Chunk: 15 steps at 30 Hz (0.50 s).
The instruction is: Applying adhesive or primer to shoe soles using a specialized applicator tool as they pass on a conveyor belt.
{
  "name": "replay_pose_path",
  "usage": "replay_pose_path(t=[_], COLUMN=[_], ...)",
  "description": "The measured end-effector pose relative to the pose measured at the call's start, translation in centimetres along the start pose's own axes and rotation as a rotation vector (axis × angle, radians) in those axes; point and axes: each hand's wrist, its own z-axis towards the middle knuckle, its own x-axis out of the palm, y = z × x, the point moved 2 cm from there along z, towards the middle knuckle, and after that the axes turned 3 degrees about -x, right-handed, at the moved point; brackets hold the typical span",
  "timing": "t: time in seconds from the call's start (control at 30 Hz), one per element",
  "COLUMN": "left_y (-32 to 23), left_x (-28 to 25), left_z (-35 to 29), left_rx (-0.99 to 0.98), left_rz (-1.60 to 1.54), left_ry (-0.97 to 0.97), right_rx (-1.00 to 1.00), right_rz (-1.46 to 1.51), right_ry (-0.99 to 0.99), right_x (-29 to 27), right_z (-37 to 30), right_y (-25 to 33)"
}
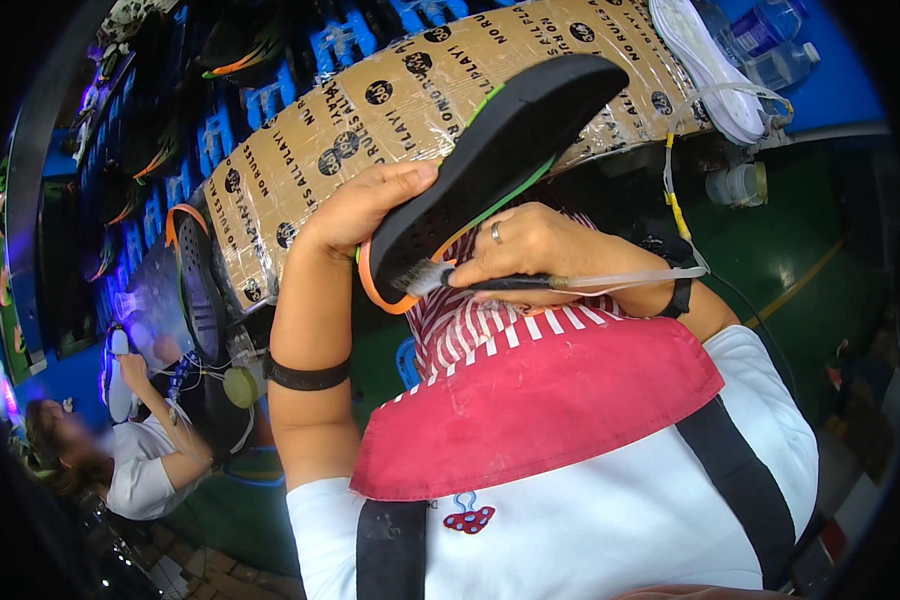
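A black shoe sole [510,130] with a green and orange rim is tilted up in front of me, over a cardboard-covered bench. My left hand [370,205] grips its left edge near the orange end, thumb lying over the rim. In my right hand [530,245], fingers closed, is a brush [495,283] with a dark handle. Its pale bristles touch the sole's inner surface at the orange end. From the handle a clear tube [630,278] runs right, past my wrist. A red and striped apron [530,400] lies below both hands.
Taped cardboard [310,130] covers the bench. White soles [705,60] and plastic bottles [770,30] sit at the far right, a clear jar [738,186] below them. Another dark sole [200,290] stands at the left, near blue racks [345,42]. A co-worker [155,460] holds a white sole.
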Motion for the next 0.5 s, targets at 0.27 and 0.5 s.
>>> replay_pose_path(t=[0.27,0.5], left_y=[-0.3,-0.2], left_x=[0.3,-0.6], left_z=[-0.1,-0.8], left_rx=[-0.068,-0.031], left_rz=[0.101,0.042], left_ry=[0.016,-0.061], right_rx=[0.018,0.02], right_rz=[0.03,0.237], right_ry=[-0.057,0.01], right_x=[-0.1,-0.8], right_z=[0.3,-0.1], right_y=[-0.3,-0.5])
